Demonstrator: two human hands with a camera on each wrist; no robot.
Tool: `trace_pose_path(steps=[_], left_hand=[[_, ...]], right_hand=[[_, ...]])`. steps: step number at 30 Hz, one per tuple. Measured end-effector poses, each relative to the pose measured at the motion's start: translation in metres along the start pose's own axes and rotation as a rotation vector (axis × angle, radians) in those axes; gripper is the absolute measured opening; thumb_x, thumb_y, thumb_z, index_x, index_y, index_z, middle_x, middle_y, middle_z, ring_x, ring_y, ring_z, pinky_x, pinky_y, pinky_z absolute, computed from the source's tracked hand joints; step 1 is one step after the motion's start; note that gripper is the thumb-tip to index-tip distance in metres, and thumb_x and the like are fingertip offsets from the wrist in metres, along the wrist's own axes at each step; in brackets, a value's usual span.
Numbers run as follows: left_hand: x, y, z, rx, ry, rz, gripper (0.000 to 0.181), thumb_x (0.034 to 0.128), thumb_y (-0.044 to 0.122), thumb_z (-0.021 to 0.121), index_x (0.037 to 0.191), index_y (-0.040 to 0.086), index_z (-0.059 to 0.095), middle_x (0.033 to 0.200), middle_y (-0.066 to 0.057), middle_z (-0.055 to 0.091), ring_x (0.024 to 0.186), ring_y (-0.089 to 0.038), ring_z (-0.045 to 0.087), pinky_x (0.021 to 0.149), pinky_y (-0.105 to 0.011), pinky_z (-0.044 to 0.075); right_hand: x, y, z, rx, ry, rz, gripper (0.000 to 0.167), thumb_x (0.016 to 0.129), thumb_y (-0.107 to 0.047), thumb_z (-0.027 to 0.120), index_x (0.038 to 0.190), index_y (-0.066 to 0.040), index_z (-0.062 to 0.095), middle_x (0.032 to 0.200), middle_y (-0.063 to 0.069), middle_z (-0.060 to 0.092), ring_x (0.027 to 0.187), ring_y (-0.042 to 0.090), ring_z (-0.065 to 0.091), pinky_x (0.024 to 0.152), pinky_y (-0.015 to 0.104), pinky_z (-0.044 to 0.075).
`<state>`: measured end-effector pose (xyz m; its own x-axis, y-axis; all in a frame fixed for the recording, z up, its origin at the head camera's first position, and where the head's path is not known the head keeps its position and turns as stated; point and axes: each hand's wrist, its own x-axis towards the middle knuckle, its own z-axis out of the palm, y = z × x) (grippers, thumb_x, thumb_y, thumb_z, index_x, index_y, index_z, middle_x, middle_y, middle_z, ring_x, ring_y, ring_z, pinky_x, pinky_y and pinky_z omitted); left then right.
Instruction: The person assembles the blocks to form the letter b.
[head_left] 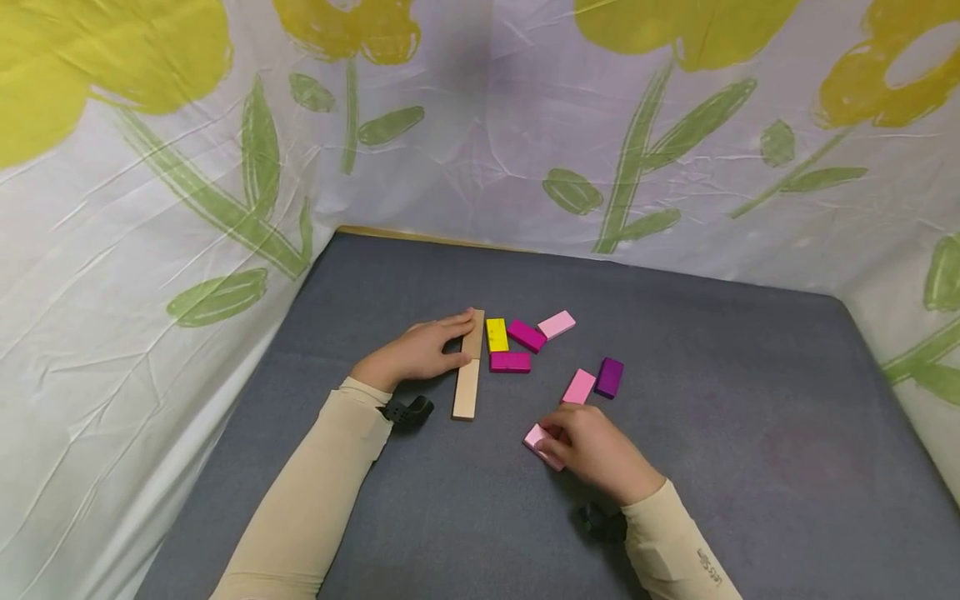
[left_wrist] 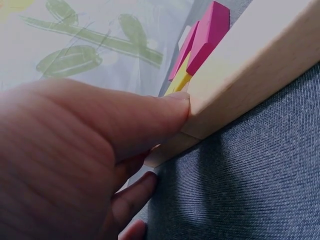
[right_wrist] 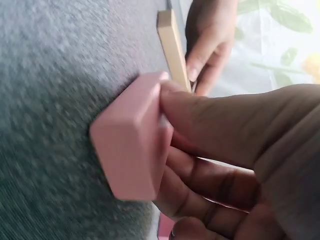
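Fingers (head_left: 550, 422) of the right hand (head_left: 600, 452) pinch a pale pink block (head_left: 534, 436), right of the wooden strip (head_left: 467, 389); the left hand (head_left: 416, 354) touches that strip, its fingers fairly straight, unclenched. Just right of the strip lie a yellow block (head_left: 497, 335) and two magenta blocks (head_left: 510, 362); farther right, two more pink blocks (head_left: 578, 387) and a purple block (head_left: 611, 377). I'd judge the strip's two end-to-end pieces settled, the scattered pink and purple ones left to place.
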<state>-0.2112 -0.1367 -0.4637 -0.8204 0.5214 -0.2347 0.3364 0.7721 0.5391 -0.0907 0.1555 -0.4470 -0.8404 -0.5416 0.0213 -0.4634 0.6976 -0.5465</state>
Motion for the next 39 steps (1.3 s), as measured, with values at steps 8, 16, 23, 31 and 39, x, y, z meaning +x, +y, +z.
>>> trace_pose_path(steps=[8,16,23,31,39], left_hand=[[0.0,-0.001,0.0,0.01,0.001,0.01,0.07,0.1061,0.033,0.062,0.165,0.011,0.031,0.175,-0.001,0.018,0.161,-0.025,0.022,0.128,-0.057,0.02],[0.0,0.0,0.0,0.014,-0.003,-0.008,0.071,0.1058,0.033,0.063,0.165,0.012,0.031,0.175,-0.001,0.018,0.161,-0.025,0.021,0.128,-0.058,0.019],[0.0,0.0,-0.001,0.014,-0.001,0.001,0.071,0.1059,0.034,0.063,0.166,0.012,0.031,0.175,-0.001,0.018,0.161,-0.026,0.022,0.128,-0.059,0.02],[0.0,0.0,-0.001,0.018,0.008,0.009,0.071,0.1063,0.034,0.062,0.165,0.01,0.031,0.175,-0.004,0.019,0.161,-0.027,0.023,0.128,-0.059,0.02],[0.0,0.0,0.0,0.017,0.01,0.0,0.071,0.1056,0.035,0.063,0.165,0.011,0.032,0.175,-0.002,0.019,0.161,-0.027,0.023,0.128,-0.06,0.019]], right_hand=[[0.004,-0.01,0.007,0.064,-0.016,0.125,0.015,0.087,-0.013,0.087,0.097,-0.004,0.081,0.07,-0.008,0.061,0.062,0.004,0.051,0.054,0.021,0.046],[0.007,-0.019,0.011,0.103,-0.045,0.218,0.014,0.089,-0.008,0.083,0.101,-0.001,0.079,0.076,-0.002,0.067,0.063,0.01,0.053,0.053,0.023,0.047],[0.013,-0.029,0.015,0.135,-0.055,0.261,0.009,0.089,-0.003,0.082,0.097,0.001,0.08,0.075,0.001,0.069,0.061,0.01,0.055,0.053,0.023,0.048],[0.019,-0.035,0.016,0.326,-0.172,0.363,0.008,0.093,-0.011,0.08,0.088,-0.004,0.079,0.068,0.0,0.068,0.055,0.013,0.064,0.052,0.028,0.054],[0.022,-0.037,0.018,0.355,-0.234,0.381,0.027,0.096,-0.014,0.077,0.07,-0.01,0.073,0.058,0.0,0.066,0.05,0.013,0.065,0.045,0.027,0.053]])
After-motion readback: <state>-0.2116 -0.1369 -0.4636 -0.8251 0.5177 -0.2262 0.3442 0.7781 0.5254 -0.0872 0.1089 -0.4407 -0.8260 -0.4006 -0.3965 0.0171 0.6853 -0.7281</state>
